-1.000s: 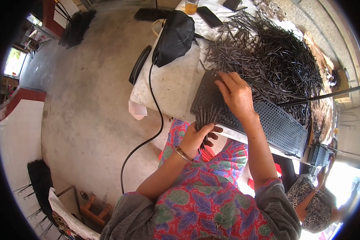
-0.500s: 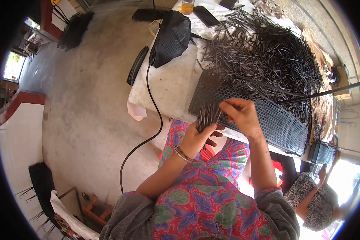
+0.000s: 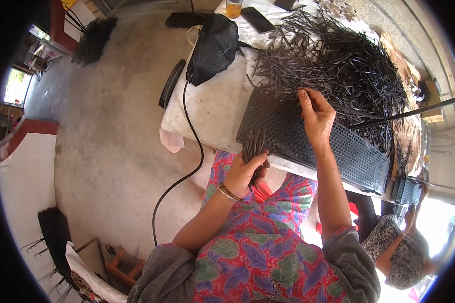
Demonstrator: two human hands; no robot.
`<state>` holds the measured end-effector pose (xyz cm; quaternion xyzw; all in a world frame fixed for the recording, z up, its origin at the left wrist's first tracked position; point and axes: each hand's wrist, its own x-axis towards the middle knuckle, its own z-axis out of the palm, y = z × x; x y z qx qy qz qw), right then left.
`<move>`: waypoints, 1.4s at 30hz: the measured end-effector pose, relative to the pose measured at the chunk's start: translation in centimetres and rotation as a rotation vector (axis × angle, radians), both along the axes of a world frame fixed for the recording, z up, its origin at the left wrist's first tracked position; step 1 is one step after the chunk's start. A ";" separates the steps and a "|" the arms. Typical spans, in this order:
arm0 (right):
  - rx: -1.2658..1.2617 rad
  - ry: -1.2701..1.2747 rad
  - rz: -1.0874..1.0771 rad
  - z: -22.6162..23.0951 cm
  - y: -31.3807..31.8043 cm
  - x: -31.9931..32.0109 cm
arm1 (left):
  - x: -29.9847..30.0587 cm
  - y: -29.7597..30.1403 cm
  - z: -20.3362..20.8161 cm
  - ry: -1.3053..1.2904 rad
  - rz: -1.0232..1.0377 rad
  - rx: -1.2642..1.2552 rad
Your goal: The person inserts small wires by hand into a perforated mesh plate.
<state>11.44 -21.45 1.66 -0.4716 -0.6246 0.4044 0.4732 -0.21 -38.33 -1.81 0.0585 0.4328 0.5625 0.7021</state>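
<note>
My left hand [image 3: 241,172] is wrapped round a bundle of thin dark strips [image 3: 254,144], held upright at the near edge of the table. Just beyond it lies a dark perforated tray [image 3: 356,154], its holes in tight rows. Over the tray's far side is my right hand [image 3: 319,118], thumb and fingertips pinched together beside a big loose heap of the same strips [image 3: 354,70]. Whatever is in that pinch, if anything, blends into the dark heap behind it.
A black cloth-covered object [image 3: 213,50] with a trailing black cable [image 3: 199,166] stands on the pale table [image 3: 202,111]. Farther back are a phone [image 3: 258,20] and a glass of amber drink [image 3: 233,9]. Another person [image 3: 402,252] sits at the lower right.
My right hand has moved from the tip of the bundle, away and to the right, to the edge of the heap. My left hand keeps the bundle, slightly lower and turned more upright.
</note>
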 end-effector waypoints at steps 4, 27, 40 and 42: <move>0.043 -0.034 0.069 -0.4 0.3 0.4 | -0.3 0.1 0.3 -0.074 -0.010 0.004; 0.386 -0.405 0.169 -0.3 -1.4 -0.1 | -0.4 0.0 -0.5 0.064 -0.059 0.032; 0.468 -0.398 0.131 -0.6 -1.4 -0.1 | -0.1 -0.1 -0.5 0.059 -0.069 0.070; 0.527 -0.401 0.089 -0.9 -1.6 -0.1 | -0.1 -0.1 -0.5 0.048 -0.064 0.055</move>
